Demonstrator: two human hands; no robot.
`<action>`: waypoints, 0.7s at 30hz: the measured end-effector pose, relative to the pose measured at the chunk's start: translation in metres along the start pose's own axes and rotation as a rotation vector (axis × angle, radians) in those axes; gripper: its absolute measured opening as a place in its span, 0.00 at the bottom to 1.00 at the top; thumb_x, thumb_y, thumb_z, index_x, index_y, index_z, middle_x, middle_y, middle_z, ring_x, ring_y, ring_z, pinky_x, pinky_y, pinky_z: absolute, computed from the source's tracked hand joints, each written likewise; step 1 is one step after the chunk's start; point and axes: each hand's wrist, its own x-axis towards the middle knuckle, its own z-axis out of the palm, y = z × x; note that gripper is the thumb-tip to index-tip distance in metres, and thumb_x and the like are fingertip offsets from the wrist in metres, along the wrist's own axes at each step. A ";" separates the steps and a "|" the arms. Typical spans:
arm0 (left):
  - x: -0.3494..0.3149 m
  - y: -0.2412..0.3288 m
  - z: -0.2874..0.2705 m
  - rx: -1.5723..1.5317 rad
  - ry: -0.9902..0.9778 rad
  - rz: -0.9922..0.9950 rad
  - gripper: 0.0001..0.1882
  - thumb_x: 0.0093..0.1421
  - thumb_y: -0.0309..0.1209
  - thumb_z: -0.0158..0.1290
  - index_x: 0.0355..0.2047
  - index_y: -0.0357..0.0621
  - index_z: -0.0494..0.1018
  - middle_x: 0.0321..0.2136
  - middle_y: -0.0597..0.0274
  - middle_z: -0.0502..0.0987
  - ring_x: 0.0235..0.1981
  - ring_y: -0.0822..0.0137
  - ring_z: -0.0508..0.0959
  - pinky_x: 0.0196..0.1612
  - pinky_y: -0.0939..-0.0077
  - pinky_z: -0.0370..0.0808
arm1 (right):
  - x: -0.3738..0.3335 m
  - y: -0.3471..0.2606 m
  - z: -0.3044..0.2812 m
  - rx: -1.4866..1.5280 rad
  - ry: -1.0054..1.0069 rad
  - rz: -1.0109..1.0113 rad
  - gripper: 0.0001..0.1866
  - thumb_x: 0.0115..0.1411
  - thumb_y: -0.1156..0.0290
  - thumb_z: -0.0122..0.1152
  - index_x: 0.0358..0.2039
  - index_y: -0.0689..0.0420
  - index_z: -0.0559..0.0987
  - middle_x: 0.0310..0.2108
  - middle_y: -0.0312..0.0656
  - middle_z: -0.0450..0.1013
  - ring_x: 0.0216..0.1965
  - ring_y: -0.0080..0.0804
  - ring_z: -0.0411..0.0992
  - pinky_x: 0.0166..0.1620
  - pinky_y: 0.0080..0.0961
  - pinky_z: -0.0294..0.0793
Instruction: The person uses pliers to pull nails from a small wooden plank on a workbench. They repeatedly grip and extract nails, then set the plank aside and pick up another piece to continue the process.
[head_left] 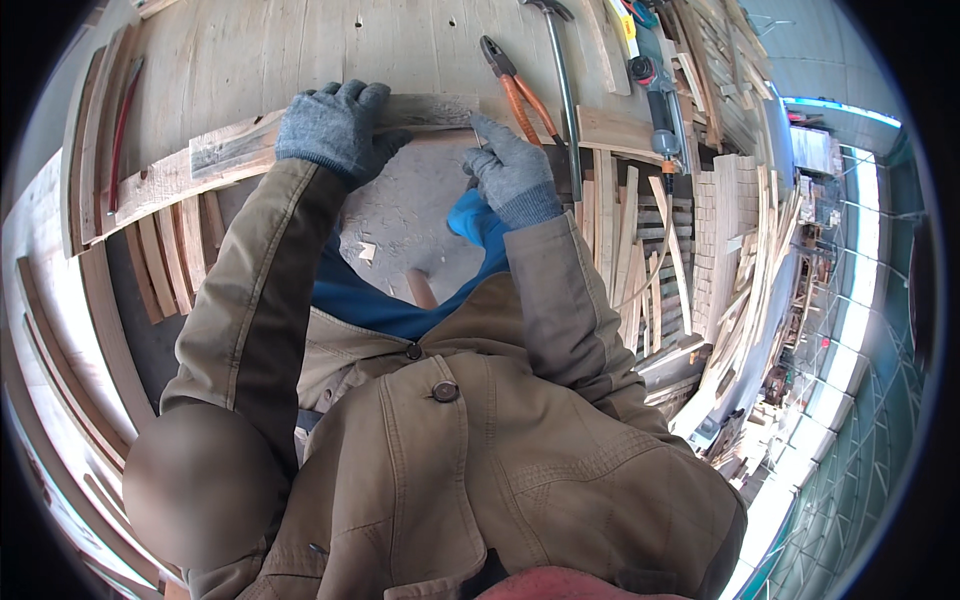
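Note:
A narrow, weathered wooden board (432,110) lies along the front edge of the workbench. My left hand (333,130), in a grey knitted glove, is wrapped over this board, fingers across its top and thumb on the near side. Close to the board's right end is my right hand (515,178), gloved alike, with its fingers pinched together. A thin sliver shows at those fingertips, too small to name. Just beyond the right hand lie pliers (514,88) with orange handles, and beside them a hammer (562,95) with a long metal shaft.
The pale wooden workbench top (250,60) stretches ahead. A corded power tool (660,115) lies at its right. A thin red strip (124,135) rests on boards at the left. Stacked wood strips (745,290) fill the right side. A wood scrap (367,252) lies on the floor.

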 end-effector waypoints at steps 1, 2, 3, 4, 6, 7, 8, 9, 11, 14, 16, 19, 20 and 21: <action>0.000 0.000 0.000 0.006 -0.003 0.001 0.34 0.62 0.61 0.59 0.58 0.52 0.75 0.53 0.55 0.81 0.54 0.50 0.81 0.57 0.52 0.76 | 0.000 -0.001 -0.001 0.058 0.013 0.061 0.22 0.67 0.79 0.65 0.61 0.59 0.80 0.34 0.45 0.83 0.27 0.23 0.78 0.32 0.23 0.80; 0.000 0.000 -0.001 0.013 -0.007 0.000 0.34 0.62 0.62 0.59 0.58 0.52 0.75 0.53 0.55 0.80 0.54 0.50 0.81 0.57 0.52 0.76 | -0.001 -0.002 -0.001 0.127 0.023 0.112 0.21 0.66 0.79 0.66 0.60 0.60 0.80 0.34 0.45 0.83 0.27 0.23 0.78 0.31 0.22 0.80; 0.000 0.001 -0.001 0.005 -0.021 -0.018 0.35 0.61 0.61 0.60 0.59 0.52 0.75 0.54 0.55 0.80 0.55 0.49 0.80 0.58 0.52 0.76 | -0.001 -0.002 0.000 0.224 0.027 0.136 0.20 0.65 0.80 0.67 0.59 0.61 0.81 0.34 0.45 0.83 0.27 0.22 0.78 0.30 0.22 0.79; 0.000 0.002 -0.002 -0.003 -0.035 -0.033 0.35 0.61 0.60 0.61 0.60 0.52 0.75 0.54 0.54 0.80 0.55 0.48 0.80 0.59 0.52 0.75 | -0.001 -0.002 0.001 0.194 0.052 0.137 0.19 0.65 0.80 0.67 0.56 0.62 0.81 0.34 0.45 0.83 0.26 0.22 0.78 0.29 0.22 0.79; 0.000 0.003 -0.002 -0.013 -0.046 -0.049 0.35 0.60 0.59 0.62 0.61 0.52 0.75 0.55 0.53 0.80 0.56 0.46 0.79 0.60 0.51 0.75 | -0.002 0.002 0.005 0.191 0.089 0.105 0.16 0.64 0.80 0.68 0.52 0.64 0.82 0.34 0.44 0.83 0.25 0.22 0.77 0.28 0.24 0.79; 0.000 0.003 -0.003 -0.014 -0.046 -0.047 0.35 0.60 0.59 0.62 0.61 0.52 0.75 0.56 0.53 0.80 0.56 0.46 0.79 0.61 0.52 0.75 | -0.002 0.006 0.008 0.194 0.106 0.072 0.14 0.64 0.80 0.69 0.50 0.64 0.82 0.33 0.44 0.83 0.25 0.22 0.77 0.28 0.24 0.79; 0.000 0.003 -0.003 -0.017 -0.046 -0.049 0.35 0.61 0.59 0.62 0.61 0.52 0.75 0.56 0.54 0.80 0.56 0.46 0.79 0.61 0.52 0.75 | -0.002 0.009 0.011 0.197 0.121 0.062 0.13 0.63 0.80 0.69 0.48 0.64 0.82 0.33 0.44 0.83 0.25 0.22 0.77 0.28 0.24 0.79; 0.001 0.003 -0.003 -0.012 -0.044 -0.042 0.35 0.61 0.59 0.62 0.61 0.52 0.75 0.56 0.54 0.80 0.56 0.46 0.79 0.61 0.52 0.75 | -0.002 0.014 0.013 0.203 0.133 0.078 0.11 0.63 0.80 0.69 0.46 0.64 0.82 0.33 0.44 0.83 0.25 0.23 0.78 0.28 0.24 0.79; 0.000 0.002 -0.003 -0.002 -0.044 -0.038 0.35 0.61 0.59 0.62 0.61 0.52 0.75 0.56 0.54 0.80 0.56 0.46 0.79 0.61 0.52 0.75 | -0.001 0.024 0.018 0.132 0.165 -0.017 0.10 0.63 0.80 0.70 0.45 0.63 0.82 0.32 0.44 0.83 0.25 0.23 0.77 0.28 0.24 0.78; 0.002 0.002 0.001 0.033 -0.035 -0.040 0.35 0.62 0.63 0.58 0.60 0.53 0.74 0.55 0.56 0.80 0.56 0.50 0.80 0.59 0.52 0.75 | 0.003 0.039 0.027 0.080 0.233 -0.129 0.08 0.63 0.76 0.71 0.42 0.59 0.82 0.28 0.44 0.81 0.25 0.27 0.79 0.29 0.29 0.78; 0.002 0.002 0.002 0.039 -0.016 -0.033 0.36 0.62 0.63 0.58 0.60 0.53 0.74 0.54 0.55 0.80 0.56 0.50 0.80 0.59 0.52 0.75 | 0.008 0.047 0.031 0.066 0.267 -0.181 0.08 0.62 0.74 0.72 0.40 0.56 0.82 0.26 0.46 0.80 0.26 0.31 0.80 0.31 0.32 0.79; 0.002 0.002 0.003 0.046 -0.015 -0.033 0.36 0.62 0.63 0.58 0.61 0.53 0.74 0.54 0.55 0.80 0.56 0.50 0.80 0.59 0.52 0.75 | 0.010 0.051 0.033 0.045 0.307 -0.230 0.07 0.62 0.74 0.72 0.39 0.56 0.82 0.26 0.49 0.80 0.27 0.36 0.80 0.32 0.33 0.79; 0.002 0.001 0.002 0.050 -0.023 -0.037 0.36 0.62 0.63 0.58 0.62 0.53 0.74 0.54 0.55 0.80 0.56 0.50 0.80 0.59 0.52 0.75 | 0.010 0.050 0.032 0.031 0.326 -0.254 0.07 0.61 0.74 0.72 0.39 0.56 0.82 0.26 0.49 0.80 0.27 0.37 0.80 0.32 0.33 0.79; 0.002 0.001 0.001 0.047 -0.026 -0.034 0.36 0.62 0.63 0.58 0.62 0.53 0.74 0.54 0.55 0.80 0.56 0.50 0.80 0.59 0.52 0.75 | 0.009 0.048 0.032 0.012 0.342 -0.267 0.07 0.61 0.74 0.72 0.38 0.56 0.82 0.26 0.50 0.80 0.27 0.38 0.80 0.33 0.33 0.79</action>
